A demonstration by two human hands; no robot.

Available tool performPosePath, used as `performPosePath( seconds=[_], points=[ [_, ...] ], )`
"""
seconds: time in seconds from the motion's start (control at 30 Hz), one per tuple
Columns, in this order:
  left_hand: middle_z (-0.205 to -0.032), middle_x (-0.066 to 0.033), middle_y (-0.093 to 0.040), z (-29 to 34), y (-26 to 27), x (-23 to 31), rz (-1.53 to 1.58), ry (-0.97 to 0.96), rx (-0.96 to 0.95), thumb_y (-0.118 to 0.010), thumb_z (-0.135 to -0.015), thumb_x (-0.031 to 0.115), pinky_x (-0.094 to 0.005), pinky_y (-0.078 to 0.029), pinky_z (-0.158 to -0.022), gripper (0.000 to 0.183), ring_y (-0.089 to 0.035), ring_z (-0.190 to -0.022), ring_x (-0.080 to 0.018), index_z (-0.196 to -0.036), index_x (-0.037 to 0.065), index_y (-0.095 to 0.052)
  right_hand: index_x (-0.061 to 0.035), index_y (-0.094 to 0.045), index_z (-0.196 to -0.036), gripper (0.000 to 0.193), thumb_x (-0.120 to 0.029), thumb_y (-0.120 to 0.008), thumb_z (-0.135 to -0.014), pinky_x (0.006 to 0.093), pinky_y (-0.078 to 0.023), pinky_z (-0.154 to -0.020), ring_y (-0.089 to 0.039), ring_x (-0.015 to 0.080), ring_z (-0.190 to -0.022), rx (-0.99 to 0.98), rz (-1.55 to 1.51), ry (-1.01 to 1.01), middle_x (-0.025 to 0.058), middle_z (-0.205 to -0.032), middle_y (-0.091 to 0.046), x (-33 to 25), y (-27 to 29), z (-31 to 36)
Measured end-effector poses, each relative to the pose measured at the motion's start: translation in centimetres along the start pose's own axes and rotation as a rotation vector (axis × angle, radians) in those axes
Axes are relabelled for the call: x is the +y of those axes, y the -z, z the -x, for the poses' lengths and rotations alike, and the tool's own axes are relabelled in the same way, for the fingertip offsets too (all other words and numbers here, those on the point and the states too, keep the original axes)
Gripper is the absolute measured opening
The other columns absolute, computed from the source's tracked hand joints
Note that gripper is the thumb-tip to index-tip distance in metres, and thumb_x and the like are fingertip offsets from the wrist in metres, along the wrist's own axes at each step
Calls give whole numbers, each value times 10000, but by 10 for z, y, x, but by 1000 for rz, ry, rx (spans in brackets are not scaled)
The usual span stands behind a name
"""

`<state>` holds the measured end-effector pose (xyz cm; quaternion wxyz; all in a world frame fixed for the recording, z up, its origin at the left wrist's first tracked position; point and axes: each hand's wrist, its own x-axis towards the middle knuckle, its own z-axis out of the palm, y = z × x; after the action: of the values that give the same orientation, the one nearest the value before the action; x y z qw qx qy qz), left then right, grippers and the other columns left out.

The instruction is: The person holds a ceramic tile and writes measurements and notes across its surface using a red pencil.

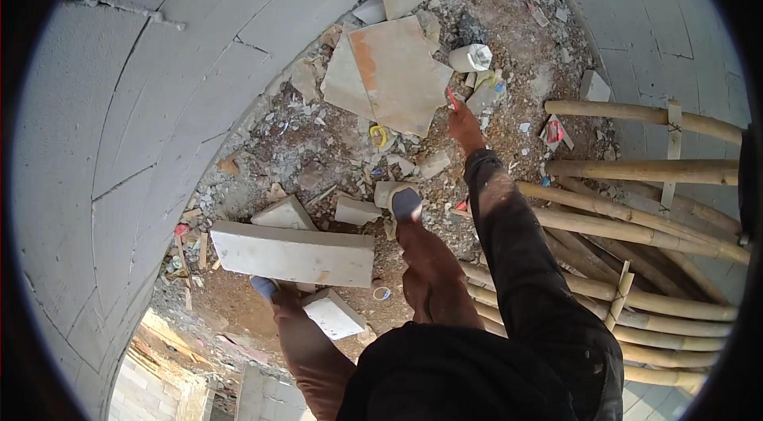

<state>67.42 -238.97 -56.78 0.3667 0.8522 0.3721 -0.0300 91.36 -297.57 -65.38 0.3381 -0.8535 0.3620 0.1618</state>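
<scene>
My right hand [466,129], at the end of an outstretched dark sleeve, is closed around a slim red stick-like object [452,98]. Its exact kind is too small to make out. The object's tip points up beside the right edge of a large pale board [405,75] with a brownish-orange stripe. Whether it touches the board, I cannot tell. Beyond my hand, a white cylindrical roll or bag [470,58] lies on the rubble, with a crumpled clear plastic bottle [486,94] nearer. My left hand does not show.
A long pale block [292,252] lies across smaller blocks by my feet. Bamboo poles [644,171] are stacked at the right, several sticking out toward me. Block walls [175,79] rise on both sides. Broken rubble [310,175] and a yellow ring of tape [378,136] litter the ground.
</scene>
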Motion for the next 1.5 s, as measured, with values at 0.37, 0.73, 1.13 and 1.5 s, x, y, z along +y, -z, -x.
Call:
performPosePath(
  seconds=[0.37, 0.73, 1.13, 1.5],
  points=[
    [-1105, -91, -727, -74, 1, -96, 99, 248, -89, -553, -1095, 276, -340, -587, -839, 312, -714, -934, -196, -1238, 20, -660, -116, -658, -920, 253, -223, -885, -891, 314, -438, -515, -499, 156, -577, -190, -887, -490, 14, -790, -578, -9, -23, -45],
    [-757, -37, -675, 178, 115, 208, 726, 427, -395, -677, -1050, 294, -290, -492, -656, 281, -639, -688, -133, -922, 51, -737, -89, -704, -970, 174, -93, -842, -865, 211, -282, -404, -462, 63, -529, -564, -792, -492, -43, -741, -558, -212, 22, 287],
    [-921, -87, -736, 162, 512, 24, 1254, 469, 30, -685, -1049, 385, -338, -551, -738, 387, -687, -784, -155, -1202, 32, -723, -55, -590, -1034, 135, -174, -653, -1034, 292, -339, -526, -457, 113, -572, -1347, 121, -175, -4, -685, -486, -412, -77, 779],
    [-822, -14, -686, 153, 833, -91, 1059, 481, 475, -772, -982, 319, -317, -448, -572, 244, -609, -683, -125, -985, 75, -765, -59, -692, -1019, 154, -189, -769, -991, 263, -350, -481, -452, 64, -575, -1538, 620, 506, -29, -746, -559, -589, -272, 1084]
  ],
)
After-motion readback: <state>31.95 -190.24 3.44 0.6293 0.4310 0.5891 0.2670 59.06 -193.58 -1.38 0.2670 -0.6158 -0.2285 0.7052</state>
